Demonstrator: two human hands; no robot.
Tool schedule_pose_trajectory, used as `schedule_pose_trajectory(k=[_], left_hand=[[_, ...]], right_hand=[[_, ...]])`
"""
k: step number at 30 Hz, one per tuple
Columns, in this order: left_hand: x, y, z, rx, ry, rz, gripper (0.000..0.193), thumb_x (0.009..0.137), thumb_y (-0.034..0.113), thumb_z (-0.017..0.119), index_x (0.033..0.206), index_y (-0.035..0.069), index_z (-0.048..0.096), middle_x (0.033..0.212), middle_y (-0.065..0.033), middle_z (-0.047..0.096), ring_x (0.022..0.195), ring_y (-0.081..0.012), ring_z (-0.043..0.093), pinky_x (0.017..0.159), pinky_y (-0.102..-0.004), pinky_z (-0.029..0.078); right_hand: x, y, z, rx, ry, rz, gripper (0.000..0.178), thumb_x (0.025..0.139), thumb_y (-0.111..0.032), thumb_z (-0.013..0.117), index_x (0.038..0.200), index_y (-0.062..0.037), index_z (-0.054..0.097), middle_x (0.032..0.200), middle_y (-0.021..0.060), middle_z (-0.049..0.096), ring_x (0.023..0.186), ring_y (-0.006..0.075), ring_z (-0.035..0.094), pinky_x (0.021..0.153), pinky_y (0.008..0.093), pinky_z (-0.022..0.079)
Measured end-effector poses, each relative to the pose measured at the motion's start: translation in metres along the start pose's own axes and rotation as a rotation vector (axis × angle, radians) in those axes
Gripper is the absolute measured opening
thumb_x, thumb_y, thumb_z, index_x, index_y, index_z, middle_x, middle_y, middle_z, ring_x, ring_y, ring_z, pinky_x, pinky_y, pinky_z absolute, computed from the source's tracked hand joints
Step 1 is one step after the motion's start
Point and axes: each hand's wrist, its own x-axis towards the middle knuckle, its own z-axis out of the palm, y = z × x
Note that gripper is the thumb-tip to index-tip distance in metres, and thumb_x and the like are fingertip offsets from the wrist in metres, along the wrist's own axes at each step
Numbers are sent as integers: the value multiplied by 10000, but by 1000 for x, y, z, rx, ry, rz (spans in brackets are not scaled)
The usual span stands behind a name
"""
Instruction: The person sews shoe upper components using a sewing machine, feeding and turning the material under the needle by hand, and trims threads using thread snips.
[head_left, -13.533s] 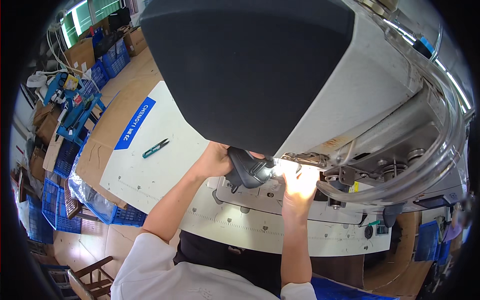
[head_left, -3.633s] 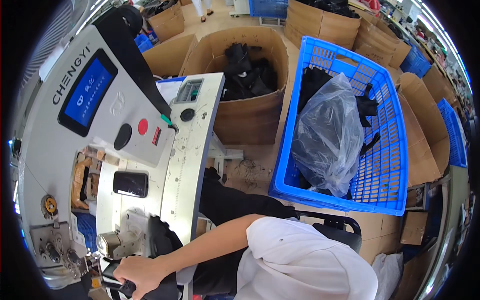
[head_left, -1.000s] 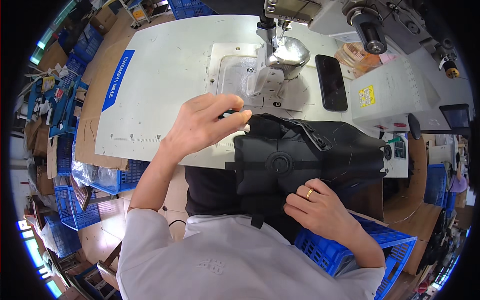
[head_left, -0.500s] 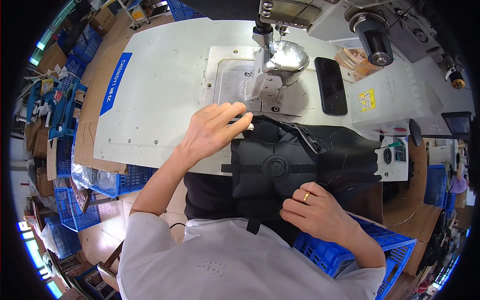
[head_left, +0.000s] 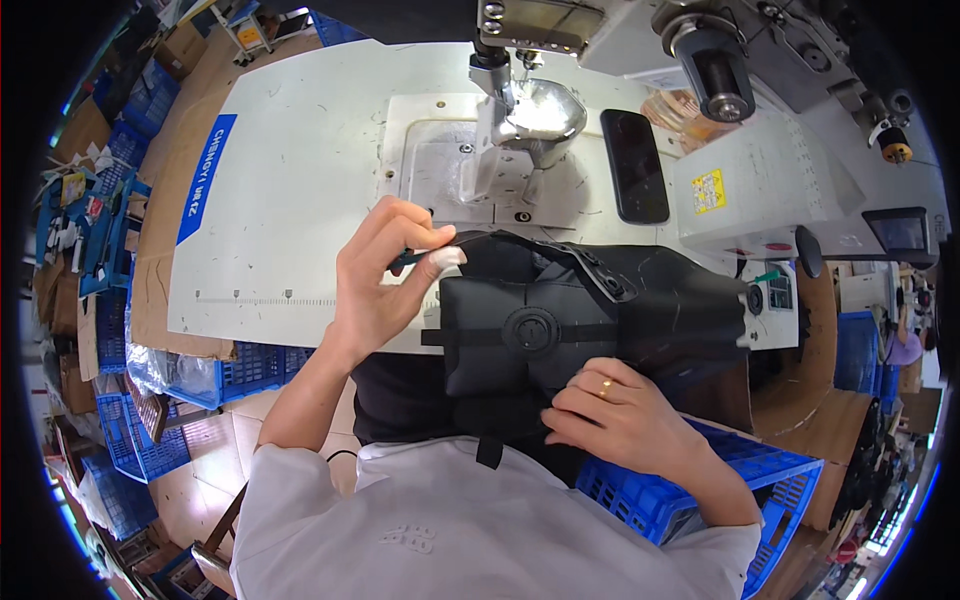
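Observation:
A black sewn bag-like piece (head_left: 480,355) lies over the table's front edge and my lap. It has a round black disc (head_left: 531,331), crossing straps and a raised edge strip with snap-like studs (head_left: 610,282). My left hand (head_left: 388,265) is by its far left corner, thumb and fingers pinched on a small dark teal tool (head_left: 405,259) mostly hidden in the grip. White wrapping (head_left: 449,258) covers the thumb tip. My right hand (head_left: 625,415), wearing a gold ring, curls its fingers on the piece's near edge; its fingertips are partly hidden.
Beyond the piece stands a sewing machine (head_left: 535,115) with a lit post bed on a white table (head_left: 290,200). A black phone (head_left: 636,166) lies right of the post. A blue crate (head_left: 640,495) sits at my right side; cardboard (head_left: 155,260) borders the table's left.
My left hand has turned and drawn slightly left and nearer, so its wrapped thumb shows more. My right hand remains at the near edge with its fingers slightly looser. The whole view has shifted a little.

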Motion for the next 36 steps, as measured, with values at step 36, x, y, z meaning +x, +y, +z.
schedule_pose_trajectory(k=[36], left_hand=[[-19, -86, -49, 452, -165, -246, 181, 804, -22, 530, 978, -16, 576, 875, -106, 516, 768, -244, 515, 674, -308, 415]], right_hand=[[-257, -79, -206, -1899, 1135, 1052, 457, 843, -323, 704, 1119, 21, 581, 1030, 195, 652, 865, 315, 658, 782, 371, 514]])
